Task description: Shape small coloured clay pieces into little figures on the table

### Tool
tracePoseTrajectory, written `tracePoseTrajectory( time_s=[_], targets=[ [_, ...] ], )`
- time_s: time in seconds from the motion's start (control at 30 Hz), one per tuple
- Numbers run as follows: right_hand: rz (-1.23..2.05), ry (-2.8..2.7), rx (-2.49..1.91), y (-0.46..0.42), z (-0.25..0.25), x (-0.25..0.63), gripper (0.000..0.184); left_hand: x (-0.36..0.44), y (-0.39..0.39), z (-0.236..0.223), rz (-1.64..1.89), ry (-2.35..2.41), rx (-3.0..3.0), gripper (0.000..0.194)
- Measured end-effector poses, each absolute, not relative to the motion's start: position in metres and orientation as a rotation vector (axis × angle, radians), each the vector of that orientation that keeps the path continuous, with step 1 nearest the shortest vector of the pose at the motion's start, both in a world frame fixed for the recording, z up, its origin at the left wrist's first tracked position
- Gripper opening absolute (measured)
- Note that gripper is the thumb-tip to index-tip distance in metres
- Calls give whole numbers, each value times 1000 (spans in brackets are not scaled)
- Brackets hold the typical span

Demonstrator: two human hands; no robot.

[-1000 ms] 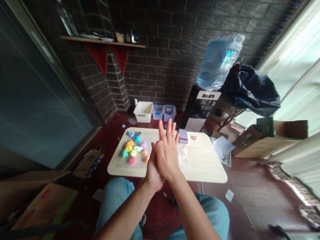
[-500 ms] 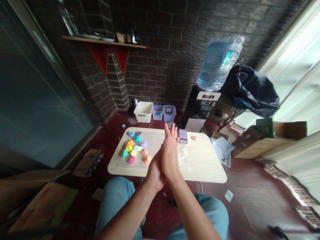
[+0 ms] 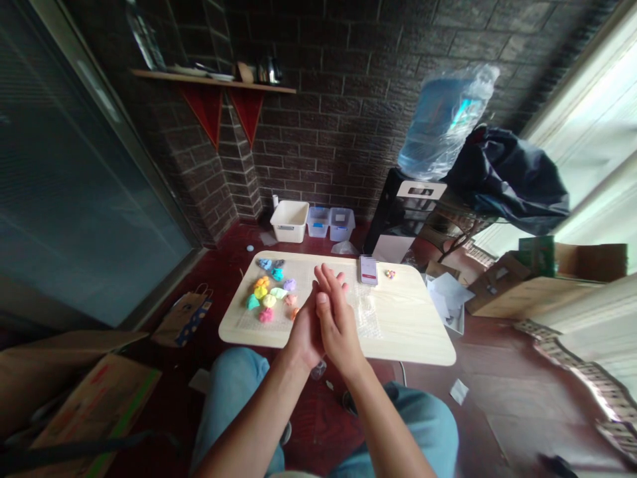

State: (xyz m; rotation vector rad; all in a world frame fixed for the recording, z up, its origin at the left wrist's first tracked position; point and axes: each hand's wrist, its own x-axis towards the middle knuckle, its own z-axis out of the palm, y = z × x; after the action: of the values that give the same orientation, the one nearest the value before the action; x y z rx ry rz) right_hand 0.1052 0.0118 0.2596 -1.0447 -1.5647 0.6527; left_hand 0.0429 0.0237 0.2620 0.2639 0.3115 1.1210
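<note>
My left hand [image 3: 302, 334] and my right hand [image 3: 337, 317] are pressed palm to palm over the near middle of a light wooden table [image 3: 404, 346]. All the fingers are stretched out and point away from me. Anything between the palms is hidden. Just left of the hands lie several small lumps of coloured modelling clay [image 3: 269, 296] on a pale gridded mat. A clear plastic sheet [image 3: 367, 312] lies right of the hands. Beyond it are a phone [image 3: 369, 269] and a tiny multicoloured clay piece [image 3: 389, 273].
A white tub [image 3: 288, 221] and two clear bins [image 3: 328, 222] stand by the brick wall. A water dispenser [image 3: 409, 212] with a blue bottle stands at back right beside a dark bag [image 3: 507, 179]. Cardboard boxes [image 3: 74, 398] and a paper bag [image 3: 186, 312] lie left, more boxes [image 3: 537, 279] right.
Both hands have stayed pressed together and dropped lower, nearer the table. The right hand slid back along the left, so the fingertips now reach less far. The view shifted slightly.
</note>
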Motion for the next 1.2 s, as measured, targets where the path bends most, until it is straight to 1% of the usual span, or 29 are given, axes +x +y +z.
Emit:
tracePoseTrajectory(
  time_s=[0.1, 0.2, 0.27, 0.5, 0.7, 0.83, 1.0, 1.2],
  targets=[
    [622, -1692, -1107, 8, 263, 107, 50, 40, 24, 263, 1108, 308, 295, 51],
    [447, -1873, -1144, 6, 265, 111, 54, 39, 24, 262, 1114, 316, 300, 49],
    [389, -1891, -1168, 5, 266, 113, 57, 40, 24, 261, 1139, 315, 314, 48],
    [454, -1769, -1258, 9, 276, 107, 55, 47, 18, 264, 1215, 307, 378, 49],
    [351, -1882, -1396, 7, 280, 101, 54, 47, 3, 272, 1267, 225, 314, 49],
    [313, -1981, -1360, -4, 277, 100, 55, 42, 3, 280, 1276, 240, 299, 53],
    [311, -1907, -1332, -7, 275, 100, 54, 43, 5, 285, 1261, 250, 293, 52],
    [334, -1844, -1325, -6, 273, 99, 54, 46, 7, 278, 1211, 247, 312, 57]
  ],
)
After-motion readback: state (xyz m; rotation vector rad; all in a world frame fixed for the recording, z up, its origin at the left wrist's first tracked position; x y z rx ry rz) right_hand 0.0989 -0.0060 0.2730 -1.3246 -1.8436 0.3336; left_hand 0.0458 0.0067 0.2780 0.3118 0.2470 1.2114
